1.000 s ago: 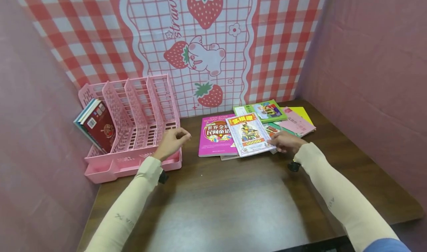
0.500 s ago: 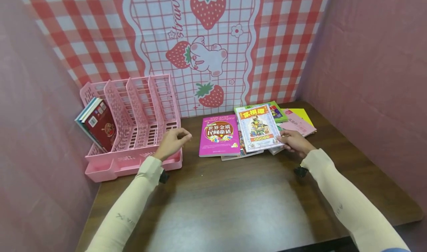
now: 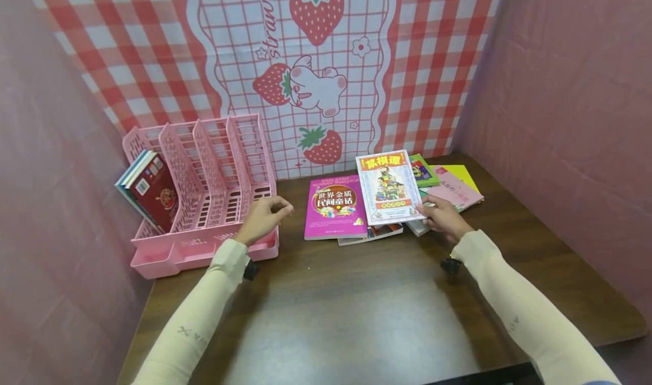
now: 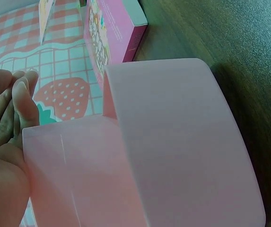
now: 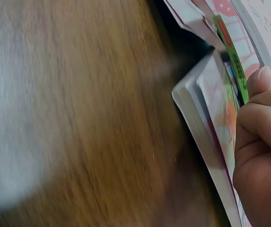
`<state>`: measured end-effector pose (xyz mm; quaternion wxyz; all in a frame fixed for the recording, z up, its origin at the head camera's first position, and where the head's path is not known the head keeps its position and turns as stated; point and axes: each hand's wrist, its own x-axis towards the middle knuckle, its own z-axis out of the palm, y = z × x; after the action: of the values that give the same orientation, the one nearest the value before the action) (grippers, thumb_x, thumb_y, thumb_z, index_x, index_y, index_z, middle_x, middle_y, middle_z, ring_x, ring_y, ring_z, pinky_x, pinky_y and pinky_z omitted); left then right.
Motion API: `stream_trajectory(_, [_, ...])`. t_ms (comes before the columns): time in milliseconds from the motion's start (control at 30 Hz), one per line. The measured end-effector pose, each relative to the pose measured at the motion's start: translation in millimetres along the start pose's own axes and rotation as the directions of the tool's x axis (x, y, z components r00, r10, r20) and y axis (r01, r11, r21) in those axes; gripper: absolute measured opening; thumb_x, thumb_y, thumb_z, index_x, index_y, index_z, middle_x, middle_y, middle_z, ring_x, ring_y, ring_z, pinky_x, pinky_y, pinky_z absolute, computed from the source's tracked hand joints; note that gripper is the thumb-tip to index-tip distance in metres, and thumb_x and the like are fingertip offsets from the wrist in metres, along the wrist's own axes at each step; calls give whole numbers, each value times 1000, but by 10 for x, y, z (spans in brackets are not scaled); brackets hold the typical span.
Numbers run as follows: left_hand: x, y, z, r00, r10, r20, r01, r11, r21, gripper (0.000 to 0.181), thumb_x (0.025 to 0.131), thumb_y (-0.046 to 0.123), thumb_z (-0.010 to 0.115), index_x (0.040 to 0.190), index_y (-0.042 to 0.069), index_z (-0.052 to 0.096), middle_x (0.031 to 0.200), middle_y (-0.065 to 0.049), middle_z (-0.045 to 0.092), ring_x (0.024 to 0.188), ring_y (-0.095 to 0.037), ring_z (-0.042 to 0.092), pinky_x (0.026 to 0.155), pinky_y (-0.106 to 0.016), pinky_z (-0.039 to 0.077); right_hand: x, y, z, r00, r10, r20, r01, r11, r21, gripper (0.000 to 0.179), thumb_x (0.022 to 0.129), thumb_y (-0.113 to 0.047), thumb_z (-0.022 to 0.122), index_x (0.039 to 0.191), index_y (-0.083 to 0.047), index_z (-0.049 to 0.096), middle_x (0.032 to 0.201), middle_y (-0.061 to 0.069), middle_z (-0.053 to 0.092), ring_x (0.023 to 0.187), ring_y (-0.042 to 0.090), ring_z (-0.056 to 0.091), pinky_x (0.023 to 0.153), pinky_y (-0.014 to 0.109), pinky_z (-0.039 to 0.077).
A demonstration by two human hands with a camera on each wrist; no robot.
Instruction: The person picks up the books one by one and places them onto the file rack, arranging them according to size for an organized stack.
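Note:
My right hand pinches the lower right corner of a white-and-blue book with a yellow-lettered title. The book is tipped up above other books, its cover facing me. My left hand holds nothing. Its fingers hang loosely curled over the front right part of a pink file rack. In the left wrist view, those fingers show beside the pink rack wall. A magenta book lies flat left of the held book. In the right wrist view, curled fingers grip the book's edge.
A red-backed book leans with others in the rack's leftmost slot. Behind and right of the held book lie a green book, a pink booklet and a yellow one. Fabric walls enclose the brown table.
The right hand has moved the white-and-blue book from over the magenta book to the right, then lifted and tipped it more upright. The left hand has stayed in place.

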<state>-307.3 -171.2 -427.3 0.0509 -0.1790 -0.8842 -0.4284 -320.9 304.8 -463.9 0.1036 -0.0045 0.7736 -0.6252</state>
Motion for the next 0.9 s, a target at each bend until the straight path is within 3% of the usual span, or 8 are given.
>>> stream_trajectory(167, [-1,3,-2,1000,23,-14,-22,1000,10,16,100,23,69,101,9,75,89,-7,74,74,-37,69,62,-33,54,8,-43,107,1000,-17,5,17,999,29,27,108,-21,55,122,2,50,68,-4,57,53,4,46,44,18,33])
stream_trajectory(367, [-9,-7,0,999,29,-13,-29,999,19,16,100,23,69,101,8,75,87,-3,73,66,-19,65,61,-34,55,54,-48,214,999,-55,2,54,996,69,17,107,-17,56,114,-1,52,68,-5,60,51,1,46,45,16,36])
stream_trajectory(633, [-19,-6,-2,1000,-5,-8,5,1000,15,19,100,26,68,103,9,75,87,-2,73,76,-42,69,62,-36,55,79,-103,366,996,-91,26,87,990,114,18,106,-13,56,108,3,49,65,-1,59,48,4,44,41,17,32])
stream_trajectory(900, [-11,24,-14,1000,1,7,-1,1000,21,20,100,26,68,105,8,75,91,-7,74,65,-17,65,62,-33,55,93,-131,519,996,-82,40,76,989,128,11,107,-14,54,105,-6,47,65,-1,61,46,5,43,40,19,30])
